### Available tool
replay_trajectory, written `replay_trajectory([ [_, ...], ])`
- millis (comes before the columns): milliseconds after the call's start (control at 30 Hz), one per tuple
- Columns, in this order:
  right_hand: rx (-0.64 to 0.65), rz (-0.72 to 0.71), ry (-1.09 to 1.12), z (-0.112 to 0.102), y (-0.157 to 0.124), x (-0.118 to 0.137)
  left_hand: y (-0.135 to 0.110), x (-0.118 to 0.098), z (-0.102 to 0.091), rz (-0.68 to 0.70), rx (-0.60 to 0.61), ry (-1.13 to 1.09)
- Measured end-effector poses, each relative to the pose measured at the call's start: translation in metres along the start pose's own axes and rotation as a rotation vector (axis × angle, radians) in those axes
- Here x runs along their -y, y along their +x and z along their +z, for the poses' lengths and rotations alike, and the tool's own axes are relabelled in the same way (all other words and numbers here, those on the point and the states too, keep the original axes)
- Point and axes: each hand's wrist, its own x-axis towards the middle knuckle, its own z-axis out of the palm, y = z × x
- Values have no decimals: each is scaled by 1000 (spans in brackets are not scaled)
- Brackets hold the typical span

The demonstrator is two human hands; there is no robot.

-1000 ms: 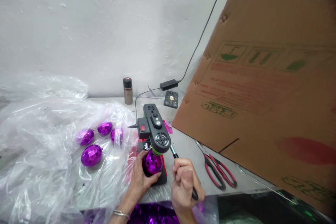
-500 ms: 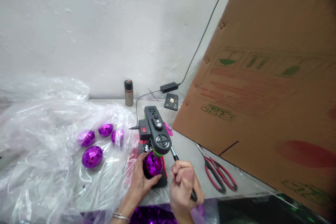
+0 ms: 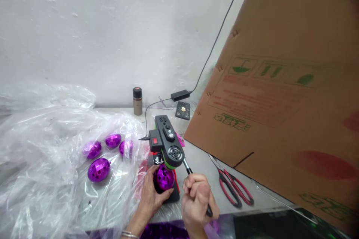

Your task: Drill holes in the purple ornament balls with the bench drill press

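Under the head of a small black bench machine [image 3: 169, 138] with a red switch, my left hand [image 3: 151, 190] grips a shiny purple mirror-faceted ball [image 3: 165, 177] between thumb and fingers. The ball rests over the machine's dark base [image 3: 174, 196]; its contact with the tool above is hidden. My right hand [image 3: 199, 199] is closed round the black grip of a metal lever [image 3: 187, 164] that sticks out from the machine's right side. Several similar purple balls [image 3: 99, 169] lie to the left, some under clear plastic.
Clear plastic sheeting [image 3: 42, 179] covers the left of the table. Red-handled scissors [image 3: 235, 188] lie to the right, by a large leaning cardboard box [image 3: 275, 82]. Behind the machine are a bottle [image 3: 137, 101], a power adapter [image 3: 180, 95] with its cable and a black card-like item [image 3: 183, 110].
The whole view has shifted slightly, with things sitting a little lower in the picture. Both hands keep their holds on the ball and the lever.
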Motion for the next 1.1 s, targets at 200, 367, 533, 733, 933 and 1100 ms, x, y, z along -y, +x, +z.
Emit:
replay_trajectory([
  [200, 38, -101, -29, -10, -15, -18, 0, 2, 2, -6, -31, 0],
  [367, 108, -126, -112, -27, -28, -40, 0, 1, 0, -5, -11, 2],
  [533, 128, -209, -95, -25, -19, -35, 1, -2, 0, -10, 8, 18],
  [733, 134, -67, -114, 5, 35, 22, -2, -2, -3, 35, 14, 92],
  [933, 183, -83, -152, 4, 39, 30, -67, -4, -43, 321, 76, 349],
  [1100, 176, -61, -143, -4, 23, 23, -118, -8, -69, 388, 445, 565],
])
